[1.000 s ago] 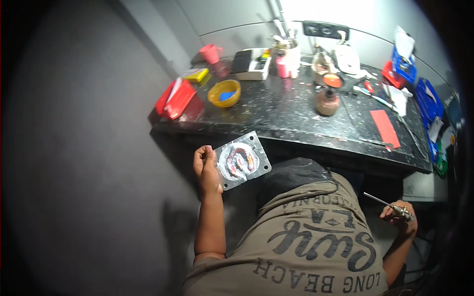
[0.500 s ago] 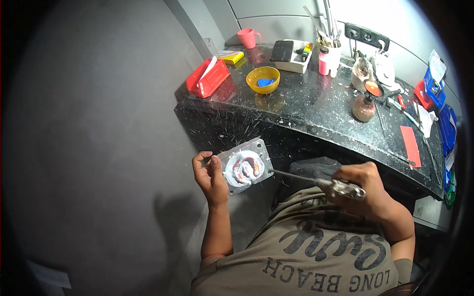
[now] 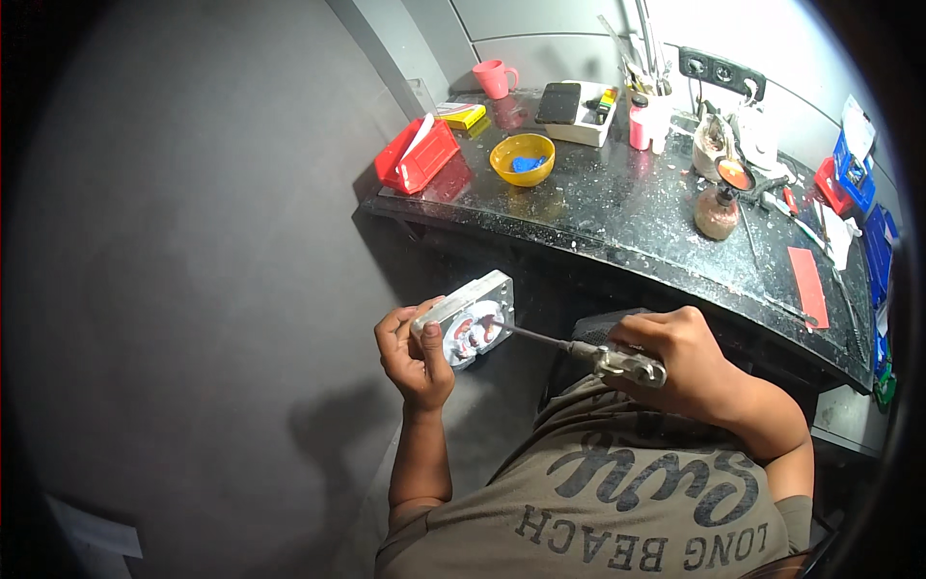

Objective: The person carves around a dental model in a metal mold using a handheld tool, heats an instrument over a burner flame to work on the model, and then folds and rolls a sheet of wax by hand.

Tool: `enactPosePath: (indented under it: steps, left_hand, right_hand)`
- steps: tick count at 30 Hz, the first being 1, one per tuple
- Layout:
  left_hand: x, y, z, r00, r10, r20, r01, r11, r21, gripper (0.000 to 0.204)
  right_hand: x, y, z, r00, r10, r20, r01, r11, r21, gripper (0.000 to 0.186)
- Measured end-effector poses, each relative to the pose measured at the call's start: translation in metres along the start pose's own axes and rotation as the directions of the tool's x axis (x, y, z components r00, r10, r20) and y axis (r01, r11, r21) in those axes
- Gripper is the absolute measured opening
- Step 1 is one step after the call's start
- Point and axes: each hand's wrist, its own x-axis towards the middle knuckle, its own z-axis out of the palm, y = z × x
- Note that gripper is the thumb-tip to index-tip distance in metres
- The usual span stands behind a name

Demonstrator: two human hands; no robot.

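My left hand [image 3: 417, 365] is closed around the edge of a pale, square dental flask half [image 3: 465, 340], with white plaster and a reddish arch-shaped hollow in its face. It is held in the air, tilted, with its face turned to the right. In my right hand [image 3: 687, 359] is a metal blow gun [image 3: 627, 367] with a long thin nozzle, my fingers wrapped round its body. The nozzle tip points left at the plaster face, close to the hollow; I cannot tell whether it touches.
A black worktop [image 3: 617, 217], strewn with pale crumbs, lies ahead. On it are a red bin [image 3: 424, 159], a yellow bowl [image 3: 523, 161] with something blue inside, a pink mug [image 3: 495, 79], a burner-like jar [image 3: 717, 214] and a red sheet [image 3: 808, 287]. A grey wall [image 3: 193, 241] stands left.
The flask half has turned from facing up to facing right. The blow gun and my right hand have shifted left, bringing the nozzle over the plaster. Droplets that were flying above the flask are gone.
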Motion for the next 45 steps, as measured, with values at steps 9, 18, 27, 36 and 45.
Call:
enactPosePath:
  steps: [9, 18, 27, 36, 45]
  left_hand:
    - [0.005, -0.003, -0.016, 0.973, -0.173, -0.155, 0.131, 0.961, -0.244, 0.029]
    - [0.018, 0.011, 0.001, 0.875, -0.403, -0.268, 0.262, 0.860, -0.437, 0.020]
    - [0.021, 0.038, 0.055, 0.993, -0.092, -0.067, 0.072, 0.964, -0.255, 0.024]
    - [0.031, 0.038, 0.111, 0.988, 0.012, 0.154, 0.045, 0.930, -0.365, 0.025]
    - [0.052, 0.036, 0.159, 0.944, -0.221, 0.244, 0.323, 0.763, -0.560, 0.019]
  right_hand:
    - [-0.021, 0.008, -0.009, 0.998, 0.057, -0.011, -0.057, 0.997, -0.057, 0.024]
    - [-0.046, 0.005, -0.028, 0.992, 0.126, -0.001, -0.126, 0.990, 0.062, 0.023]
    - [-0.053, 0.006, -0.040, 0.965, 0.196, -0.176, -0.185, 0.980, 0.080, 0.024]
    - [-0.076, 0.007, -0.050, 0.972, 0.122, -0.201, -0.121, 0.993, 0.014, 0.023]
    - [-0.126, 0.016, -0.071, 0.987, 0.146, -0.073, -0.141, 0.987, 0.072, 0.028]
